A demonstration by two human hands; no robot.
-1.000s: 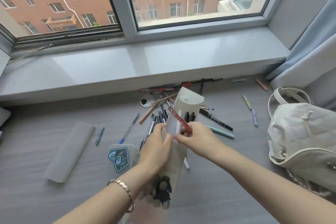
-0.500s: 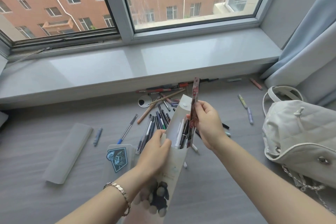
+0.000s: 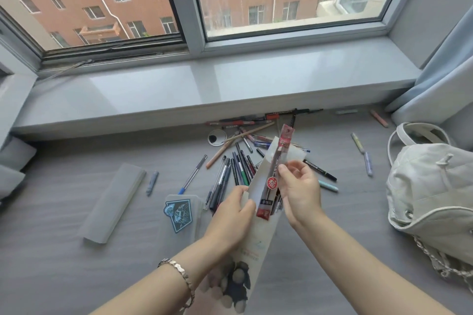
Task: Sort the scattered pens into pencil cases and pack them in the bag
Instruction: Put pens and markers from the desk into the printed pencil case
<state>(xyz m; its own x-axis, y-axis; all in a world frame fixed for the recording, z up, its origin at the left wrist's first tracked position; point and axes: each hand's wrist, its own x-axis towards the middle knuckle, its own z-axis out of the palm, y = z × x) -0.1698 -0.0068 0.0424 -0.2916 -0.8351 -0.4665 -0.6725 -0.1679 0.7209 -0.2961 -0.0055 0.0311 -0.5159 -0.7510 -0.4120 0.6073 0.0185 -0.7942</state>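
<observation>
Left hand [image 3: 230, 217] grips the case [image 3: 258, 238] at its mouth. Right hand [image 3: 299, 192] pinches a wrapped pen [image 3: 272, 183] upright, its lower end at the mouth; whether it is inside, I cannot tell. The wrapper may snag on the pens inside, or the tilted case may spill them onto the table [image 3: 64, 276]. Count: one wrapped pen; three cases, one held, one stickered [image 3: 179, 199], one frosted [image 3: 112, 202]; one bag [image 3: 435, 186]; roughly two dozen loose pens [image 3: 238, 169], too tangled to count exactly.

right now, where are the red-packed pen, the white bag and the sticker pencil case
red-packed pen [image 3: 271, 183], head view, round red label
white bag [image 3: 435, 186], head view, quilted front
sticker pencil case [image 3: 178, 212], head view, blue sticker
</observation>
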